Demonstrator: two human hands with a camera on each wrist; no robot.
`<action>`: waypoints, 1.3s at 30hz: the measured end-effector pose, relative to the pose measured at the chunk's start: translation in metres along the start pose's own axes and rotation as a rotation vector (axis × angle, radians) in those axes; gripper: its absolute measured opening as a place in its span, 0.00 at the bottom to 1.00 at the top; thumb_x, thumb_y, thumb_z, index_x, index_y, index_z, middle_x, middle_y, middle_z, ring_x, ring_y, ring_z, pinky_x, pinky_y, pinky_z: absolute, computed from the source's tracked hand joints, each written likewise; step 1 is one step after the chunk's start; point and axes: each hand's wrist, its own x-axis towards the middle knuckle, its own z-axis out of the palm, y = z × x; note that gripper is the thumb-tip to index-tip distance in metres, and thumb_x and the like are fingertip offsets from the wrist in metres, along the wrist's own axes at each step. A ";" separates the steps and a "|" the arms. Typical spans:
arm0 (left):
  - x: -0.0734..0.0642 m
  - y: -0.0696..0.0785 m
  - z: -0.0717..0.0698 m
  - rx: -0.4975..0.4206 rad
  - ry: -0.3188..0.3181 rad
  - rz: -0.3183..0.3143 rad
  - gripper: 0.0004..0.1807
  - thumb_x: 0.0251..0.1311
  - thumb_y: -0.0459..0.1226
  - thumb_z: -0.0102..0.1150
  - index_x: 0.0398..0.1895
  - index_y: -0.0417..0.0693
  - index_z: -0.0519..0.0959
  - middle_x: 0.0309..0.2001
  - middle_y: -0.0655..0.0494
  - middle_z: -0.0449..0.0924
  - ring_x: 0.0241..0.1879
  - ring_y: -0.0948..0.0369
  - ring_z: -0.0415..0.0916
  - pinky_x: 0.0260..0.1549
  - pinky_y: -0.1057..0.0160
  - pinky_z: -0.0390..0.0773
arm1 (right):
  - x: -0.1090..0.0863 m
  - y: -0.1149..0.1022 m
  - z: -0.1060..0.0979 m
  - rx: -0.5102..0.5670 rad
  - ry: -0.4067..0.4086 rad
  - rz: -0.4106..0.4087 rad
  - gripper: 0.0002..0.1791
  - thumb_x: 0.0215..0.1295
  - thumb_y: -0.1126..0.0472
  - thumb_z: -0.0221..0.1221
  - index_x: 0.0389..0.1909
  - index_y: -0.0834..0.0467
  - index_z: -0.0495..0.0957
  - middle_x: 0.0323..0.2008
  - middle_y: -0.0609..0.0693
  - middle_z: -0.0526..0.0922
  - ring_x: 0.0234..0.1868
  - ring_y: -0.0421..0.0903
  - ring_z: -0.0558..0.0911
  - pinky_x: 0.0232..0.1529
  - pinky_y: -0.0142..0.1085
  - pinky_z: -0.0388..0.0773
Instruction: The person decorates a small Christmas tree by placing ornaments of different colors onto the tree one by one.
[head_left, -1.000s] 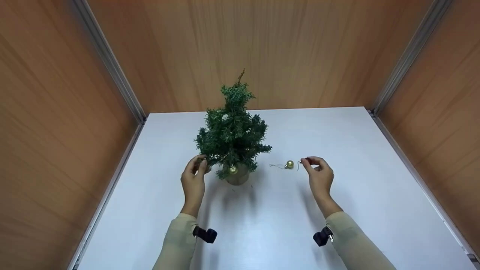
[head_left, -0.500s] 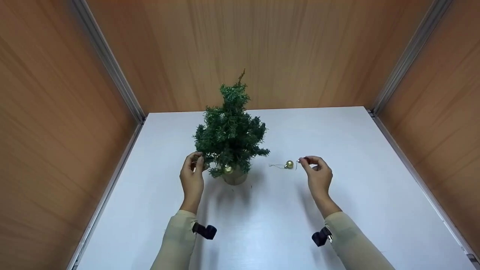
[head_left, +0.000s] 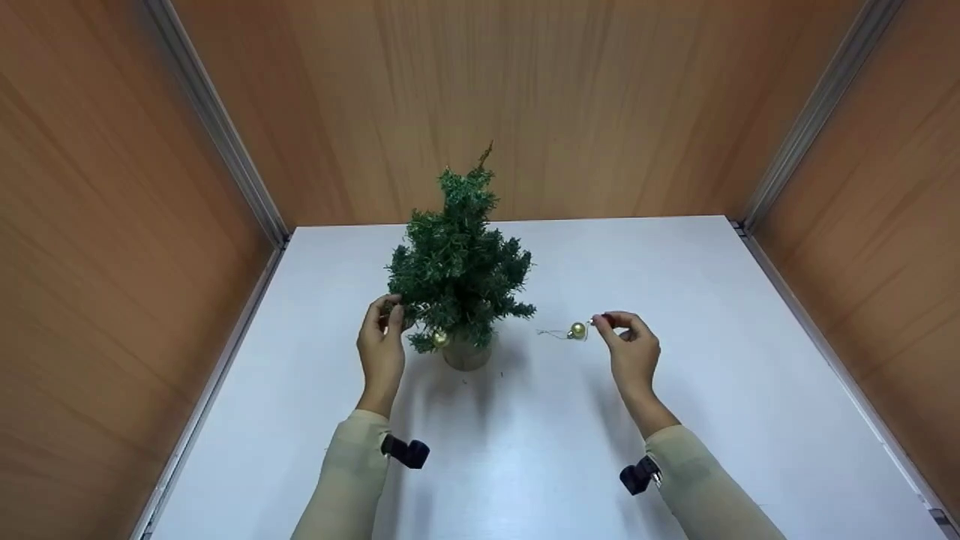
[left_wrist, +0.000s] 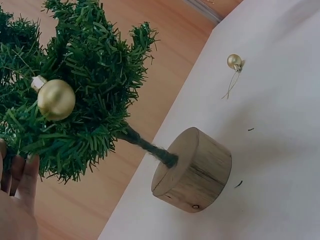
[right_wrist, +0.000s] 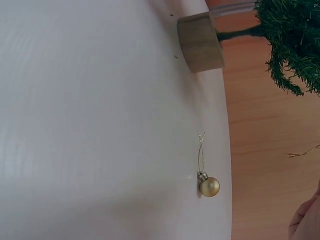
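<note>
A small artificial Christmas tree (head_left: 461,270) stands on a round wooden base (left_wrist: 195,172). My left hand (head_left: 381,356) grips the tip of a lower branch on the tree's left side; foliage hides part of the fingers. A gold bauble (left_wrist: 56,100) hangs from a front branch near that hand. To the right of the tree, my right hand (head_left: 636,356) pinches a small dark-red ornament (head_left: 607,321), mostly hidden by the fingers. A thin gold string (right_wrist: 303,152) sticks out from the right hand in the right wrist view. Another gold bauble (head_left: 577,330) with a string loop lies on the table beside it.
The white table (head_left: 525,450) is bounded by wood-grain panels (head_left: 600,105) at the back and both sides. Small dark needle scraps (left_wrist: 239,184) lie near the base. A black wrist camera is strapped on each sleeve.
The tree has turned and shifted slightly left, and its hanging bauble has moved left with it. My left hand has gone a little left and away. My right hand has drifted slightly left.
</note>
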 end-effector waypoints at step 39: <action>-0.022 -0.022 -0.001 -0.017 0.143 -0.102 0.19 0.62 0.46 0.49 0.56 0.56 0.66 0.47 0.57 0.69 0.44 0.63 0.72 0.43 0.64 0.73 | 0.005 -0.021 0.005 0.112 -0.146 -0.039 0.15 0.49 0.49 0.66 0.34 0.55 0.80 0.30 0.47 0.78 0.22 0.47 0.67 0.17 0.28 0.60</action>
